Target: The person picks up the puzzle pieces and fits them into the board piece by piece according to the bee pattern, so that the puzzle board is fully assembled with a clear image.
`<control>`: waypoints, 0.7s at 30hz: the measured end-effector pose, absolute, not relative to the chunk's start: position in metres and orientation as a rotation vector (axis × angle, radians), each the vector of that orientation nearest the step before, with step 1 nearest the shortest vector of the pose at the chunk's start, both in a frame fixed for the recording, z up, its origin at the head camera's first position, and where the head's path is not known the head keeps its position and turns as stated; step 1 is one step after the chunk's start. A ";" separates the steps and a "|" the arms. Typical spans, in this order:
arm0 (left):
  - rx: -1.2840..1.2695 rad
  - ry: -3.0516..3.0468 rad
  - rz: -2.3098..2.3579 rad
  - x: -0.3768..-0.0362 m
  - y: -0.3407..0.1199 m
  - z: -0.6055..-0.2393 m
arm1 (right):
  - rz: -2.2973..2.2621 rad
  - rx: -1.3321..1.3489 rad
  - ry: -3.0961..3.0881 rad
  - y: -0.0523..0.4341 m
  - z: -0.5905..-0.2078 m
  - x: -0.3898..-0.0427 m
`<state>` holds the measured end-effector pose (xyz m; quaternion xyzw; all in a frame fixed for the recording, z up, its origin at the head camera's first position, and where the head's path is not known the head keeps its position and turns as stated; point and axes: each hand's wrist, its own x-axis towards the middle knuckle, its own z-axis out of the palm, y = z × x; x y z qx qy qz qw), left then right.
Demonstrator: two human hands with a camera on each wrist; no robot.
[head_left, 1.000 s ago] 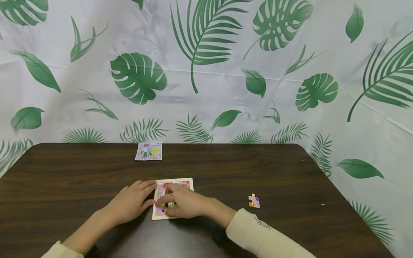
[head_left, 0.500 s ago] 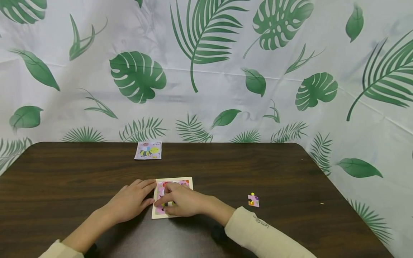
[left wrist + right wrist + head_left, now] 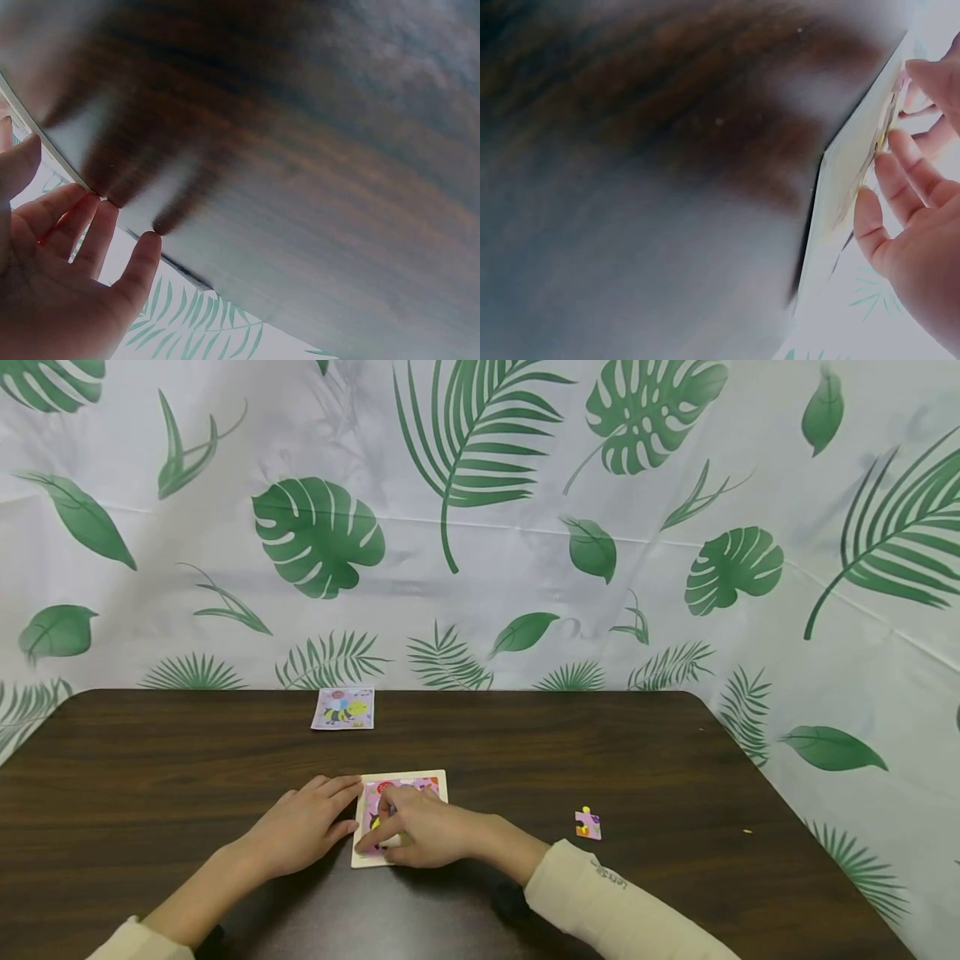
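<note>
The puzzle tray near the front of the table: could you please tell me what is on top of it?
The puzzle tray holds pink pieces. The right hand rests on them; the left hand touches its left edge. The picture beneath the right hand is hidden.

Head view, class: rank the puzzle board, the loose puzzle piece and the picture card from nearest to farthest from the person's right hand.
1. Puzzle board: under the right hand, touching it.
2. Loose piece: on the table to that hand's right.
3. Picture card: at the table's far edge, left of the hand.

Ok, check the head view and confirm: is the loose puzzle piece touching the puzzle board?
No, the loose puzzle piece lies apart on the table, well to the right of the puzzle board.
</note>
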<state>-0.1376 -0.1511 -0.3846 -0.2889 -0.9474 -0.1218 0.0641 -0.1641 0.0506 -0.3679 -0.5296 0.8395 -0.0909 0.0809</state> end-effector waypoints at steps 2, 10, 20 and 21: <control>-0.876 -2.869 -0.367 -0.138 -0.151 -0.385 | -0.259 -1.595 2.501 0.051 -0.367 -0.163; -0.884 -2.866 -0.368 -0.138 -0.151 -0.384 | -0.258 -1.581 2.499 0.051 -0.367 -0.163; -0.885 -2.859 -0.369 -0.137 -0.151 -0.384 | -0.362 -1.532 2.508 0.050 -0.369 -0.166; -0.888 -2.858 -0.367 -0.137 -0.151 -0.384 | -0.382 -1.514 2.514 0.050 -0.369 -0.166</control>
